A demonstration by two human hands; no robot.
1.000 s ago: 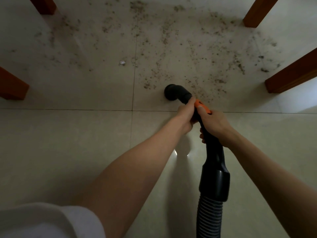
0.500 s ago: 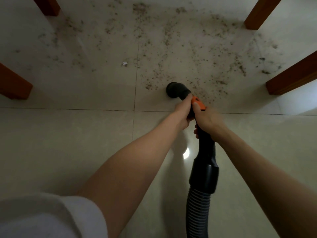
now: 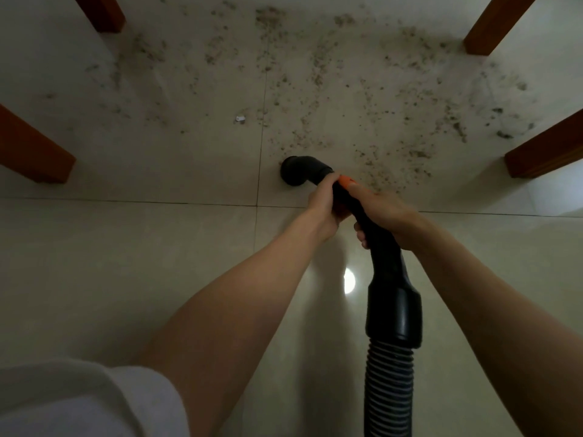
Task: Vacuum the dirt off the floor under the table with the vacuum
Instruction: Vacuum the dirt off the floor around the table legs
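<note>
I hold a black vacuum wand (image 3: 392, 298) with an orange button (image 3: 347, 182) and a ribbed hose (image 3: 388, 389) running down to the bottom edge. Its bent black nozzle (image 3: 298, 172) rests on the pale tiled floor at the near edge of the dirt. My left hand (image 3: 325, 209) grips the wand just behind the nozzle. Right behind it, my right hand (image 3: 383, 216) is closed around the wand. Dark crumbs and dust (image 3: 378, 99) are scattered widely over the tiles beyond the nozzle, thickest to the right. A small white scrap (image 3: 240, 119) lies left of the tile joint.
Four brown wooden table legs frame the dirty patch: far left (image 3: 101, 11), near left (image 3: 31, 149), far right (image 3: 495, 23), near right (image 3: 545, 149). A bright light reflection (image 3: 349, 280) shines on the tile between my arms. A white sleeve (image 3: 79, 402) fills the lower left corner.
The nozzle has slid left across the floor, from the crumbs right of the tile joint to close beside the joint. Both hands moved with it, and the view shifted slightly.
</note>
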